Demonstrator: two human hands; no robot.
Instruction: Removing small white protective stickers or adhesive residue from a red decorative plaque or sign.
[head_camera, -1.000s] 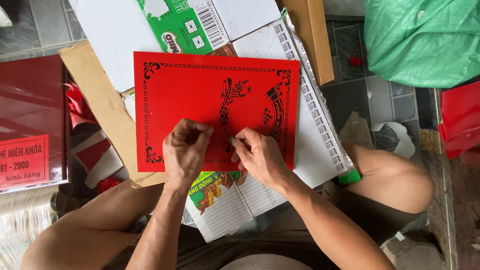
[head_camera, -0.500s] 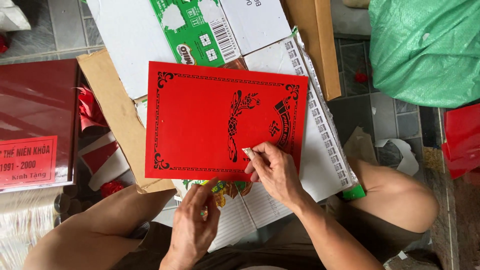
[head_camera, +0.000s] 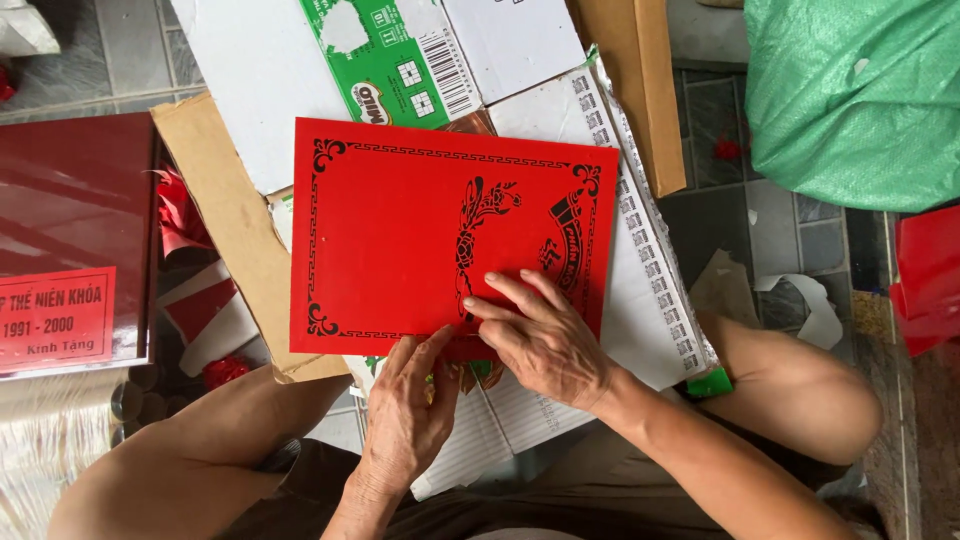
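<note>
two hands at the near edge of the red card (head_camera: 400, 240). left hand (head_camera: 405, 420) open, fingertips tucked under that edge; right hand (head_camera: 545, 340) flat and open, pressing on the black cut pattern (head_camera: 480, 225). risk, as i judge it: a slide of the pressing fingers could tear the thin cutwork. card lies on flattened cardboard (head_camera: 230, 230), extending away from both hands.

red sheet (head_camera: 400, 240) bare, green sack (head_camera: 860, 90) right

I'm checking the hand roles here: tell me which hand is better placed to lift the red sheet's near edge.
Probably left: the left hand sits at the red sheet's near edge, fingertips touching it, while the right hand lies flat on top.
</note>
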